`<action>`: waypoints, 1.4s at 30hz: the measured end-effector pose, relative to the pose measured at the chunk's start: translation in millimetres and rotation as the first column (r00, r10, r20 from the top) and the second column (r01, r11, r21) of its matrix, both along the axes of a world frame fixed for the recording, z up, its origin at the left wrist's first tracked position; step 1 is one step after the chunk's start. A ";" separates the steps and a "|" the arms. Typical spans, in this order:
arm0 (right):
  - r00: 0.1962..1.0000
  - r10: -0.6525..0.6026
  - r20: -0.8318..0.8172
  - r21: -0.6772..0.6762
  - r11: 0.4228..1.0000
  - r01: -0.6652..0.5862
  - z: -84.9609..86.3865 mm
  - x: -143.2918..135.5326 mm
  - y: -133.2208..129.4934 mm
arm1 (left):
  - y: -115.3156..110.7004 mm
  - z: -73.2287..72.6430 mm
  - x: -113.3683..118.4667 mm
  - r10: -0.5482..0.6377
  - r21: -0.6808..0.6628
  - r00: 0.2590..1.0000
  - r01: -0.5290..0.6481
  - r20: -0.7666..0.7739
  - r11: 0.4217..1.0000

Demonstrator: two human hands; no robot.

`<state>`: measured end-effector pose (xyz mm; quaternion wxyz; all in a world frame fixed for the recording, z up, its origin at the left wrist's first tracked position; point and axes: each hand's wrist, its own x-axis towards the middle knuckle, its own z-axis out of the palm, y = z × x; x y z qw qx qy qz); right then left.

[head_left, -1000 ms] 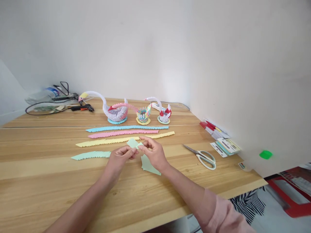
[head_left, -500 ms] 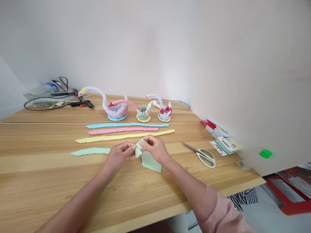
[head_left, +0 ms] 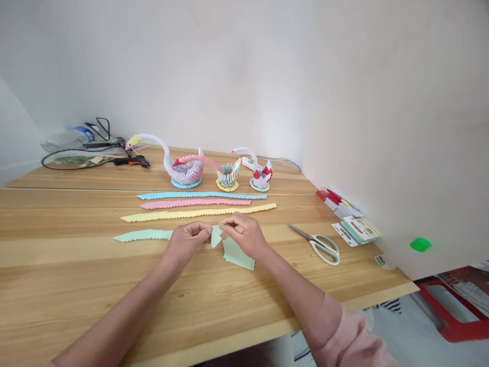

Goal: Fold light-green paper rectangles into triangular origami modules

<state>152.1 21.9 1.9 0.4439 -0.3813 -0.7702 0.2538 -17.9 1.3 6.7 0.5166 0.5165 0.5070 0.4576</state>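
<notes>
Between my hands is a small folded piece of green paper. My left hand pinches its left edge, and my right hand has thumb and fingers closed on its upper right side. Under my right hand lie flat green paper sheets. A green strip of folded pieces reaches to my left wrist, its right end hidden. Beyond it lie a yellow strip, a pink strip and a blue strip.
Three paper swans stand at the back of the wooden table. Scissors and paper packs lie at the right. A glue gun, cables and a plastic bottle are at the back left.
The green piece has turned and now hangs with its point downward between my fingers. My right fingers have shifted to its upper edge. The view has moved slightly.
</notes>
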 end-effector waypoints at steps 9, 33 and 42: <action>0.966 0.064 0.251 0.432 0.885 -0.171 -2.2 10.6 4.6 | 1.5 0.6 -5.3 -0.099 -0.057 0.969 0.114 0.228 0.992; 0.991 0.135 0.004 -0.152 0.979 -0.132 4.8 13.8 4.9 | 1.8 -1.8 -3.3 -0.004 0.075 1.000 0.004 -0.003 0.997; 0.984 0.112 -0.140 -0.490 0.856 -0.167 1.5 4.2 1.8 | -1.7 -4.4 2.8 -0.003 0.172 0.987 0.031 -0.161 0.985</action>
